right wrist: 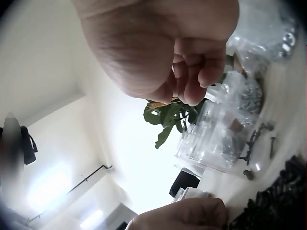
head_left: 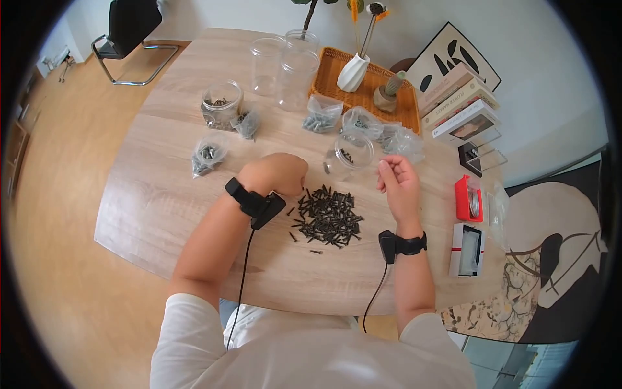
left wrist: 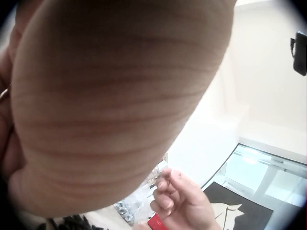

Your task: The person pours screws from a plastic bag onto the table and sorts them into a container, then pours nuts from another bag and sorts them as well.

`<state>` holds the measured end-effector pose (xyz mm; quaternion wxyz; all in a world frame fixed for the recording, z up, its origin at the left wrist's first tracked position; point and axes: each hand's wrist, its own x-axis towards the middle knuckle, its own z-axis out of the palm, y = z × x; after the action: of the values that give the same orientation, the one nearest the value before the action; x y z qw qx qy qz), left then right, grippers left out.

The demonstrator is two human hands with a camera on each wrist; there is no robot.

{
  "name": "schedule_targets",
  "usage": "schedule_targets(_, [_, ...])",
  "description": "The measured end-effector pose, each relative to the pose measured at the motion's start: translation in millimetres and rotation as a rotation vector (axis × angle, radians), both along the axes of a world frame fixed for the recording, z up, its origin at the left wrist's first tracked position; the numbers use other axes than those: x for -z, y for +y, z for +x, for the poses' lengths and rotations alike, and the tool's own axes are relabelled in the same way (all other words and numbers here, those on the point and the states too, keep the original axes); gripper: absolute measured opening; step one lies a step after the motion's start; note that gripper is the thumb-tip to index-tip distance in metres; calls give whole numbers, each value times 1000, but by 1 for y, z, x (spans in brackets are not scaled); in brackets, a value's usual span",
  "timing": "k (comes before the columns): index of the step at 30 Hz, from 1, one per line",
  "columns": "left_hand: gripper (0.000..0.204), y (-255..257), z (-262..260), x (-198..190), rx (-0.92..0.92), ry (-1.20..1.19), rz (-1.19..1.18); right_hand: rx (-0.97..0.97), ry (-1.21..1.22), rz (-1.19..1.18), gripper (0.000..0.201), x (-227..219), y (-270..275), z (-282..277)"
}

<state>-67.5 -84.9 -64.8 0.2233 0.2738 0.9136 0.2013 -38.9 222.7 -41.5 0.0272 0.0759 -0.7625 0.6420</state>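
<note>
The screw pile [head_left: 328, 218] lay between the left hand [head_left: 276, 173] and the right hand [head_left: 400, 178], both with fingers bent; whether either held anything could not be told. A snagging wrist cable [head_left: 243, 275] risked scattering the pile; a knock risked tipping the clear jar [head_left: 343, 163] just beyond the pile, where filled bags [head_left: 322, 115] crowded behind.

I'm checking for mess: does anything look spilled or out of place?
Black screws lie heaped loose on the table, a few scattered apart from the rest, whereas other hardware sits in plastic bags. It may be deliberate.
</note>
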Motion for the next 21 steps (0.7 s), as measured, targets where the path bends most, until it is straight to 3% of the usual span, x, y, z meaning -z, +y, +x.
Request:
schedule_targets(3, [21,1,0,-2,3,-3,-6,17,-178,-44,13,31,9,2])
schedule_targets(6, [21,-2,2,-5,-12,-8,5,34,-207,-41,14,57,11,3])
schedule_targets(15, [20,-4,8,-40,-13,-19,163,26,-110,-75,11,65,6,8])
schedule_targets(17, [13,7,13,-53,-133,110,474,37,-111,-96,10,64,5,9])
schedule_targets(18, [13,16,16,-57,-118,104,462,21,-108,-95,9,65,5,8])
schedule_targets(20, [13,38,21,-61,-318,282,736,24,-109,-111,8,69,6,6])
schedule_targets(21, [13,47,23,-61,-313,282,731,11,-106,-112,7,70,6,6])
